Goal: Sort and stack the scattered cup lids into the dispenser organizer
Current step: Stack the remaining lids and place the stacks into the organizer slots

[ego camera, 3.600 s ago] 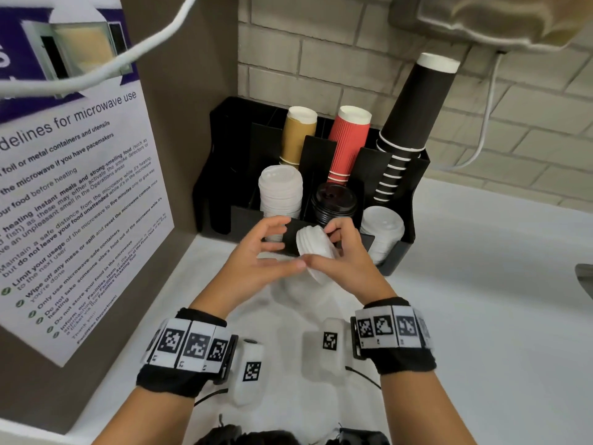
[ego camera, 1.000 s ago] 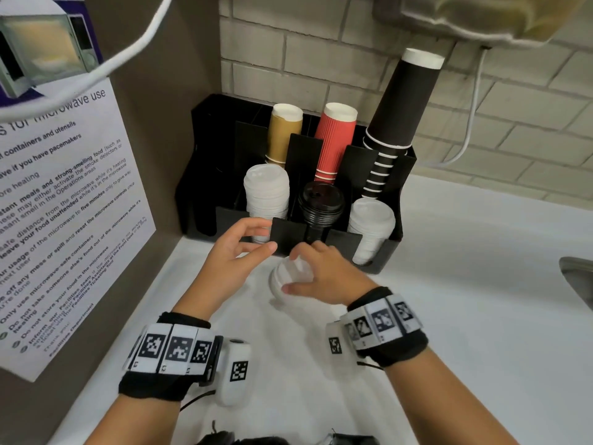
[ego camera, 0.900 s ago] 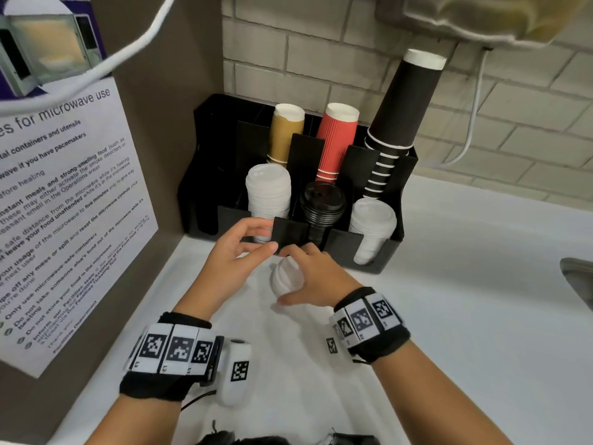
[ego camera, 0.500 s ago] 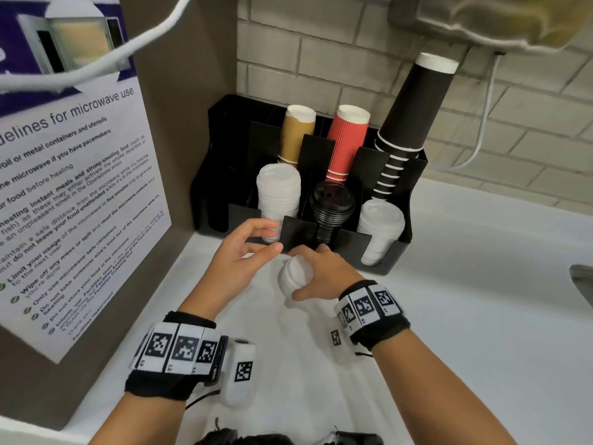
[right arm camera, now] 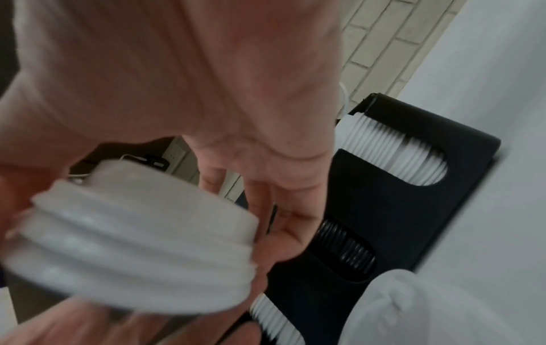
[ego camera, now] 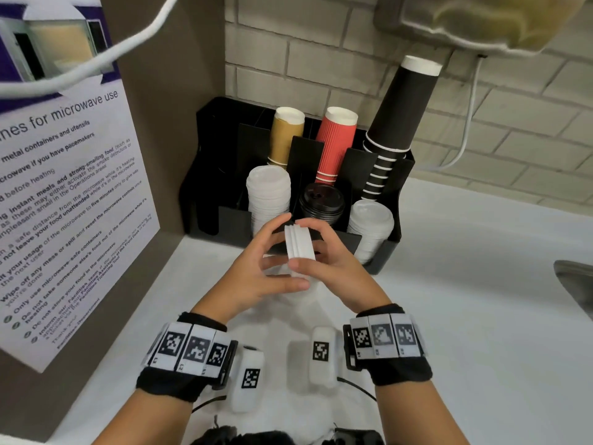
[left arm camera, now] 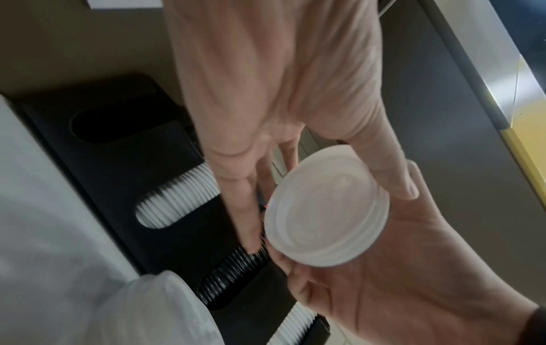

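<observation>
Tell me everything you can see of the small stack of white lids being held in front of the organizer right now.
The stack of white lids is a few round, matt white plastic-looking lids nested together, ridged rims showing as parallel bands. It is turned on edge in the air, off the counter, just in front of the black organizer. The right hand curls round it from the right; the left hand touches its left side with straight fingers. The wrist views are blurred, so I cannot count the lids.
</observation>
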A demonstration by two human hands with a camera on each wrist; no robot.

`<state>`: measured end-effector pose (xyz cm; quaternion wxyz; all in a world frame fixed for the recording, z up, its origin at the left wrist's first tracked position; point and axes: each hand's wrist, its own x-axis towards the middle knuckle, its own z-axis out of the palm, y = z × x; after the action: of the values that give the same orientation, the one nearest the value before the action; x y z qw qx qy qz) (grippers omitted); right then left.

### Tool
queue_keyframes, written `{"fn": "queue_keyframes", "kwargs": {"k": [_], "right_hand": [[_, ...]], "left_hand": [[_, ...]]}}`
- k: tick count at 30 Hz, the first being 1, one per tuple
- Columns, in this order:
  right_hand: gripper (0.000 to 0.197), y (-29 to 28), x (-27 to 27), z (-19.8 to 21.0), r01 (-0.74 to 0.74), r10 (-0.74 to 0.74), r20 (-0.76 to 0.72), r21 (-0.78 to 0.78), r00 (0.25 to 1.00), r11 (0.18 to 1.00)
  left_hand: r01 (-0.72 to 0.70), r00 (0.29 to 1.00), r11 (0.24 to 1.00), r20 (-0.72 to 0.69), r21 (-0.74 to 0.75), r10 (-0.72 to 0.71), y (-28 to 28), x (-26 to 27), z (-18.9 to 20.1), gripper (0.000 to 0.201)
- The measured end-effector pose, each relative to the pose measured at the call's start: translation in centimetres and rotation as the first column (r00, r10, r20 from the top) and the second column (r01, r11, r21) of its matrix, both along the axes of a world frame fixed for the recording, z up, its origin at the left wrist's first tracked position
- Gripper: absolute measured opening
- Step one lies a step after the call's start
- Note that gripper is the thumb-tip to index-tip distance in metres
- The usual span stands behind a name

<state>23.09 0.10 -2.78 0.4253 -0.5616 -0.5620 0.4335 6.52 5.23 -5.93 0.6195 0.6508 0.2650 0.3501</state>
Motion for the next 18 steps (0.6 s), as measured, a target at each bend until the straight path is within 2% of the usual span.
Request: {"fn": "queue_keyframes", "kwargs": {"k": [2,7,18], "right_hand": [[0.064,-0.2,0.2,0.3,-0.024,0.024,-0.042,-0.002,0.999,1.000],[0.065,-0.5,1.4,0.9,-0.073,0.073,-0.015,0.001,0.997,0.997],[0.064,-0.5,1.1,0.8,0.008,-0.006,-0.037,0.063,0.999,0.998]], "left_hand": [[0.009,0.999,1.000,0.036,0.005,-0.009,-0.1,0.1,0.2,0.098],[0.026,0.999,0.998,0.024,0.064,-0.028,0.2,-0.1,0.6,0.091],[-0.021,0.999,0.998,0.026,0.059,0.020,0.3,0.4,0.3,0.098]]}}
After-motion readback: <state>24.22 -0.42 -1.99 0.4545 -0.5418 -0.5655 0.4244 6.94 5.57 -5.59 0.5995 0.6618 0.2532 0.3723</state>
